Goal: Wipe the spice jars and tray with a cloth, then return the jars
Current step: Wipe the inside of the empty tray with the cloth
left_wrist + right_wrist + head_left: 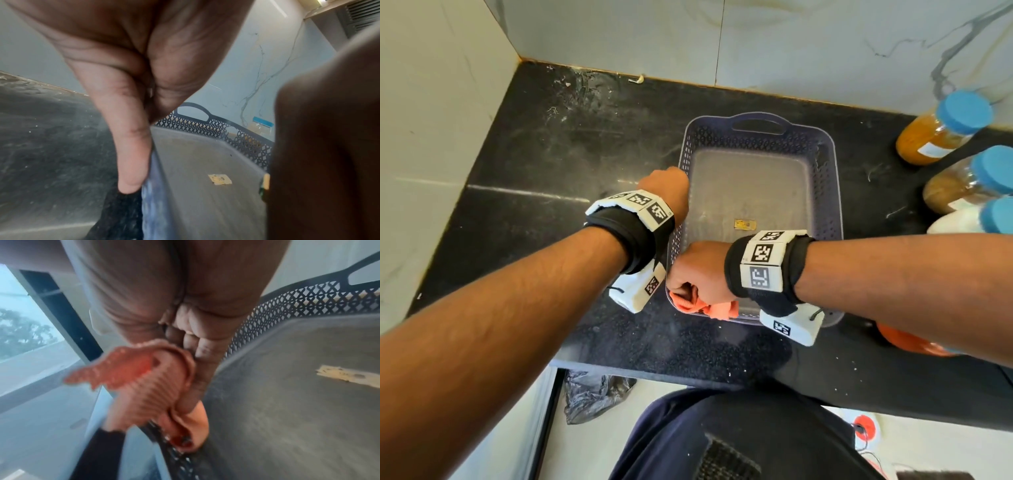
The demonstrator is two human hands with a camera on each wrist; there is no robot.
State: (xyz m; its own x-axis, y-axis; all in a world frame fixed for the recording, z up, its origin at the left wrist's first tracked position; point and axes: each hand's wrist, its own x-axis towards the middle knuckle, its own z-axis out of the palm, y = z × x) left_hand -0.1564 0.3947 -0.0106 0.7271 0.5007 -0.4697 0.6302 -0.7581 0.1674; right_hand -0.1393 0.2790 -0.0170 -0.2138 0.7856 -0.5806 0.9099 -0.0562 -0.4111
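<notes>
Your left hand [666, 192] pinches the latticed plastic tray's [832, 192] rim on the speckled black bench [551, 154]; your right hand [697, 270] clutches a ribbed orange cloth [709, 308].

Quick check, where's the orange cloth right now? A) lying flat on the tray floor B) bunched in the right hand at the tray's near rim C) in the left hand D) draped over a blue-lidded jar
B: the right hand grips the bunched orange cloth against the near rim of the tray; the left hand holds only the tray's left rim, and the jars stand off to the right on the counter.
</notes>
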